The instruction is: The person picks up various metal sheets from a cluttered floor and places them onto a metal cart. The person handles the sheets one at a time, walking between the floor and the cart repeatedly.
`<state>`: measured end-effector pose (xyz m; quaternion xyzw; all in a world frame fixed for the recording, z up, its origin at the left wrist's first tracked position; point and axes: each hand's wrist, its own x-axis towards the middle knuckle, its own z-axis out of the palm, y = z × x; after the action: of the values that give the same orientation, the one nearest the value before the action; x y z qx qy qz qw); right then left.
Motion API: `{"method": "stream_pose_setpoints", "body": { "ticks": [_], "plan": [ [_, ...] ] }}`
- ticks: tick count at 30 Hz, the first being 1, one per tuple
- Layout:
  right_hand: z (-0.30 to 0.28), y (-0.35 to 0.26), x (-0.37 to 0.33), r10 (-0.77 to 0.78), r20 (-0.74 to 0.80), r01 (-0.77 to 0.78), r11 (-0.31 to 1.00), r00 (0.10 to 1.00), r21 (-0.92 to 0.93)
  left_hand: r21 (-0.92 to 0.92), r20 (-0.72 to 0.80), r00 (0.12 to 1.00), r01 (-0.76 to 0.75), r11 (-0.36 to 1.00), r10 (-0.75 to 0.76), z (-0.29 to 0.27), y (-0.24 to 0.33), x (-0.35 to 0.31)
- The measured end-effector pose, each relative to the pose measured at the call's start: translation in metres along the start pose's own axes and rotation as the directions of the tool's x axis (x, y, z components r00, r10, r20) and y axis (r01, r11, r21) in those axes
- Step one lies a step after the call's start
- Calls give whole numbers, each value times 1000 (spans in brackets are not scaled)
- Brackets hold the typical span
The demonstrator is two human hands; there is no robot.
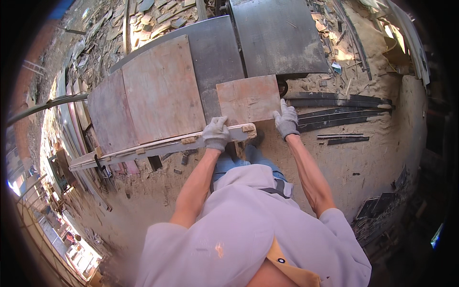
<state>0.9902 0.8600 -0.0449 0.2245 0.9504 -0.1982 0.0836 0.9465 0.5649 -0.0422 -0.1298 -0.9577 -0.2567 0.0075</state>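
A small rectangular plywood board (249,98), reddish-brown, lies flat on a dark metal machine table (215,57). My left hand (216,133), in a grey glove, is closed at its near left corner, beside a long wood-topped rail (162,144) along the table's near edge. At the board's right edge my right hand (287,119), gloved too, grips with the thumb on the near side and the fingers along the edge. The fingertips under the board are hidden. Larger plywood sheets (160,88) lie on the table left of the small board.
A second metal plate (282,36) lies across a narrow slot at the far right. Dark long strips (339,112) rest on the sandy ground to the right. Wood offcuts (155,21) cover the ground beyond the table. A cable or hose (52,103) comes in from the left.
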Motion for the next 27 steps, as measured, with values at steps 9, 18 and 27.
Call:
{"method": "stream_pose_setpoints", "body": {
  "ticks": [9, 18, 27],
  "plan": [
    [14, -11, 0, -24, -125, 20, 999, 992, -33, 13, -43, 999, 30, 999, -29, -1, -7, 3],
    [16, -7, 2, -38, -174, 46, 998, 984, 42, 58, -78, 995, 60, 997, -55, 1, -6, -14],
    [47, 32, 3, -33, -419, 168, 942, 907, 291, 85, -109, 993, 45, 995, -35, -7, 16, -34]
  ]
}}
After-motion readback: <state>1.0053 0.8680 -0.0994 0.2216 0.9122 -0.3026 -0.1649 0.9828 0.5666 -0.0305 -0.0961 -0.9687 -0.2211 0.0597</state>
